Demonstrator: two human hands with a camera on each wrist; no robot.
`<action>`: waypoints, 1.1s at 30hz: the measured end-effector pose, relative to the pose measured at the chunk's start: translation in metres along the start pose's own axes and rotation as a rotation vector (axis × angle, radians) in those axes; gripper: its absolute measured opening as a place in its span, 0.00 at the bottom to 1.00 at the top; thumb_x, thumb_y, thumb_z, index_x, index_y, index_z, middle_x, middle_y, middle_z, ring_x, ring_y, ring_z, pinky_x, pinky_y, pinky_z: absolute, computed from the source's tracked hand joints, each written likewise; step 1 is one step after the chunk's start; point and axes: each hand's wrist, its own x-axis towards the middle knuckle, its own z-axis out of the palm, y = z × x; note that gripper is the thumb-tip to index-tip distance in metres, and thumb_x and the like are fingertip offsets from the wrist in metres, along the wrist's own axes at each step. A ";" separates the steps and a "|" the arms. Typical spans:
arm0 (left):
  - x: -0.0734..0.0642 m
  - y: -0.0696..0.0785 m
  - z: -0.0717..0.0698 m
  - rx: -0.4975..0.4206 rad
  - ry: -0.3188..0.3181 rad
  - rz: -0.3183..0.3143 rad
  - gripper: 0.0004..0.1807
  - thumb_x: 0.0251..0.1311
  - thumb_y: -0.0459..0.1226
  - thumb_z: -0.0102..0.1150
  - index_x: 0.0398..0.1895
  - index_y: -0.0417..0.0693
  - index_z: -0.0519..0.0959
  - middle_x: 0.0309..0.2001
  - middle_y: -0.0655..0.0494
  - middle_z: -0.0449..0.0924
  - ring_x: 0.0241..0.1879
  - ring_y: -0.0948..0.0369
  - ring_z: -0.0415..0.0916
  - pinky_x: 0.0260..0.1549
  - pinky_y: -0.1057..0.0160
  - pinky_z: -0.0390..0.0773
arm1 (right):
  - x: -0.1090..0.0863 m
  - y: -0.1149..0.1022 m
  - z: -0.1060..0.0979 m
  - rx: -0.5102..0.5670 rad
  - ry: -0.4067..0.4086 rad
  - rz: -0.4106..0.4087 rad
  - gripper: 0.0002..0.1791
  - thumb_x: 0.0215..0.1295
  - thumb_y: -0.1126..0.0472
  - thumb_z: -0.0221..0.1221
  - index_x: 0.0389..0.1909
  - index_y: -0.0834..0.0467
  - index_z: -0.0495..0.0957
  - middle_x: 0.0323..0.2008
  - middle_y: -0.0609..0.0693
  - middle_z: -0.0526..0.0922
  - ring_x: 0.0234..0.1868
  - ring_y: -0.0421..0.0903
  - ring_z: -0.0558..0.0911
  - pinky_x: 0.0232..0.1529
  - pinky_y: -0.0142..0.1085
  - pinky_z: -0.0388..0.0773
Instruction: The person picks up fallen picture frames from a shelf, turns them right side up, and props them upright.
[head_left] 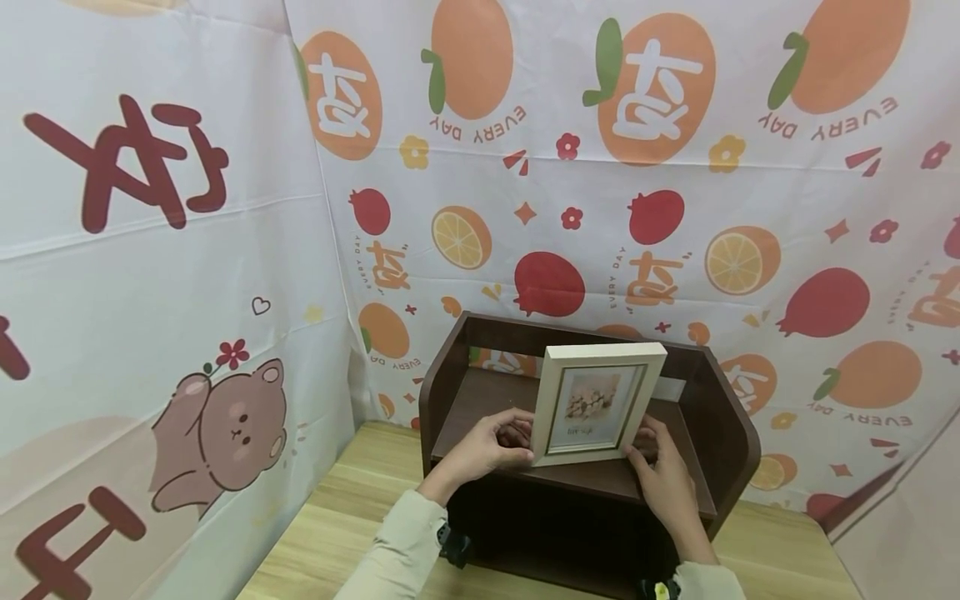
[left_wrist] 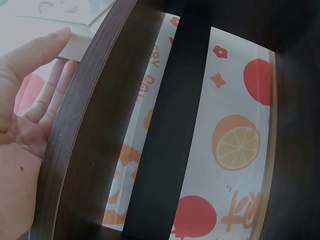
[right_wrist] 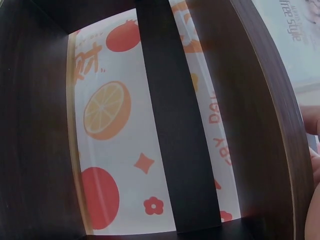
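On the shelf (head_left: 435, 408), near the front of its upper board (head_left: 480, 396), the frame (head_left: 591, 408) stands upright or nearly so, its picture side turned toward the wearer. It has a pale cream border, a narrow darker inner edge and a small print in a white mount; part of the lettering reads "free style" in the right wrist view.

Left hand (head_left: 491, 446): pinching the frame at its lower left corner, thumb along the border, other fingers bent toward the side and back. Right hand (head_left: 663, 475): pinching the lower right corner, thumb at the front border, fingers curled behind. Contact of the frame's bottom edge with the board is probable, but the angle does not settle it.

Shelf: dark brown, raised side panels with rounded front corners, low back rail. Below the upper board lies a dark compartment; both wrist views look into it and show a black bar (left_wrist: 167, 120) across the back, with printed cloth (head_left: 487, 175) visible on either side of it.

The shelf stands on a light wood-grain desk (head_left: 337, 500). Behind it the cloth carries oranges, red fruit and flowers; a second sheet (head_left: 187, 292), at the left, bears a brown bear. Both sleeves (head_left: 401, 542) are pale.
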 end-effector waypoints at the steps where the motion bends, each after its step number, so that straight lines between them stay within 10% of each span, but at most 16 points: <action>1: 0.000 0.000 0.000 -0.001 -0.008 0.000 0.25 0.58 0.36 0.66 0.61 0.48 0.75 0.50 0.46 0.78 0.44 0.58 0.78 0.42 0.67 0.77 | 0.001 -0.001 0.001 -0.006 0.002 0.007 0.27 0.71 0.56 0.54 0.68 0.53 0.60 0.56 0.55 0.77 0.49 0.52 0.81 0.43 0.43 0.75; 18: -0.001 0.001 0.008 -0.053 -0.064 0.005 0.22 0.60 0.34 0.63 0.59 0.49 0.76 0.50 0.45 0.78 0.44 0.63 0.79 0.42 0.67 0.78 | -0.001 -0.007 0.007 -0.107 0.062 0.073 0.24 0.73 0.56 0.51 0.67 0.56 0.63 0.56 0.60 0.77 0.50 0.57 0.81 0.43 0.55 0.76; 27: 0.000 0.000 0.011 -0.068 -0.054 0.005 0.21 0.60 0.36 0.64 0.57 0.52 0.77 0.51 0.48 0.79 0.44 0.62 0.80 0.42 0.66 0.78 | -0.005 -0.007 0.006 -0.102 0.090 0.086 0.26 0.73 0.52 0.51 0.68 0.54 0.62 0.54 0.55 0.79 0.48 0.53 0.82 0.37 0.47 0.75; 33: 0.001 -0.001 0.008 -0.079 -0.007 0.006 0.19 0.60 0.38 0.64 0.56 0.55 0.79 0.51 0.49 0.79 0.43 0.61 0.80 0.40 0.65 0.78 | -0.013 -0.010 0.000 0.098 0.118 0.117 0.26 0.73 0.55 0.51 0.68 0.56 0.61 0.52 0.55 0.76 0.45 0.37 0.77 0.38 0.30 0.73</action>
